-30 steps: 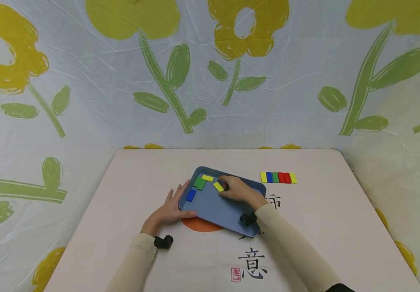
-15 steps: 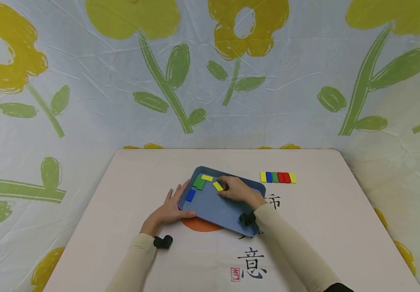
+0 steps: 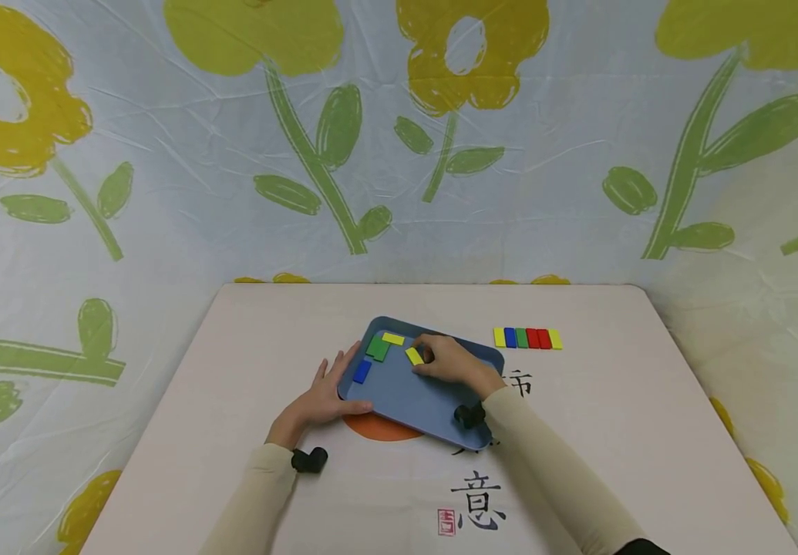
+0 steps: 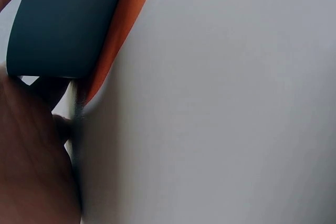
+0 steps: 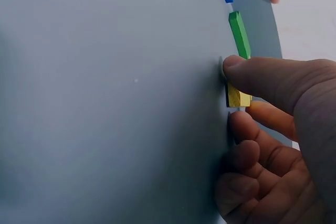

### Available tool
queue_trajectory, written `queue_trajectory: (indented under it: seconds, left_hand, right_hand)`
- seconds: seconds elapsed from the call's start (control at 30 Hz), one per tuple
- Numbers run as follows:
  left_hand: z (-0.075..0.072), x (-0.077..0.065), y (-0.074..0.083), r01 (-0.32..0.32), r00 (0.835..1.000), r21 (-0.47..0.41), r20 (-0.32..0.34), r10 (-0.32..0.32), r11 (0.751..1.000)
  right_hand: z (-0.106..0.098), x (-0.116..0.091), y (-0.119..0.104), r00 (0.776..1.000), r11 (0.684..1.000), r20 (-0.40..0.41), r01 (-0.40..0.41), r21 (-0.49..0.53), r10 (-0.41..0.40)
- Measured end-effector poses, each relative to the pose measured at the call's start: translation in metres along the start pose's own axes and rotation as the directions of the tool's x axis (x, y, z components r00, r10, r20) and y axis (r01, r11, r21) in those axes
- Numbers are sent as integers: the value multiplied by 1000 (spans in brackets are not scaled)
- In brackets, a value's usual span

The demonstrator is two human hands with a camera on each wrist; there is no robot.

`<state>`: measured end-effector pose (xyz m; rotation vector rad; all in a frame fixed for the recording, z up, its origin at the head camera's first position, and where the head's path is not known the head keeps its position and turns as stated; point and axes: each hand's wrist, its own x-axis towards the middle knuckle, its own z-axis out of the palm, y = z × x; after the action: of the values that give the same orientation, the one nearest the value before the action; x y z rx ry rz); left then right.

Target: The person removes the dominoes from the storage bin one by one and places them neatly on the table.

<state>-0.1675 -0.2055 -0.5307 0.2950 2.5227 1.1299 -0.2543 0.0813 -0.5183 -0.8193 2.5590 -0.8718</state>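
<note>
My right hand (image 3: 450,360) reaches over the blue-grey tray (image 3: 433,408) and pinches a small yellow block (image 3: 414,355) between thumb and fingers, close over the tray floor. In the right wrist view the thumb partly covers a yellow block (image 5: 239,97), with the other fingers curled below it. Along the tray's far left lie another yellow block (image 3: 393,338), green blocks (image 3: 378,348) that touch each other, and a blue block (image 3: 362,371). At the tray's near-left corner rests my left hand (image 3: 322,397), fingers spread along the side and thumb on the front rim.
A row of yellow, blue, green and red blocks (image 3: 528,338) lies side by side on the table (image 3: 600,432), right of the tray. An orange printed disc (image 3: 383,428) shows from under the tray's front edge. Black characters (image 3: 479,501) are printed nearer the front.
</note>
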Motion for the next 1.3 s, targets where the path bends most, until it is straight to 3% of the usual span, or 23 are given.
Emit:
queue_trajectory:
  seconds: [0.33,0.6,1.3]
  left_hand:
    - [0,-1,-1,-1,1000,-1,-1,1,1000]
    - [1,-2,1,20,1000,-10,-6,-20,1000]
    - [1,-1,-1,8,1000,-5,-3,-8,1000]
  right_hand:
    - [-13,-9,-4,1000,999,-23,-6,43,7]
    - [-36,-19,-5,996,1000,-87,-2,29,4]
    - [-90,-59,21,979,991,-160,-122,50,129]
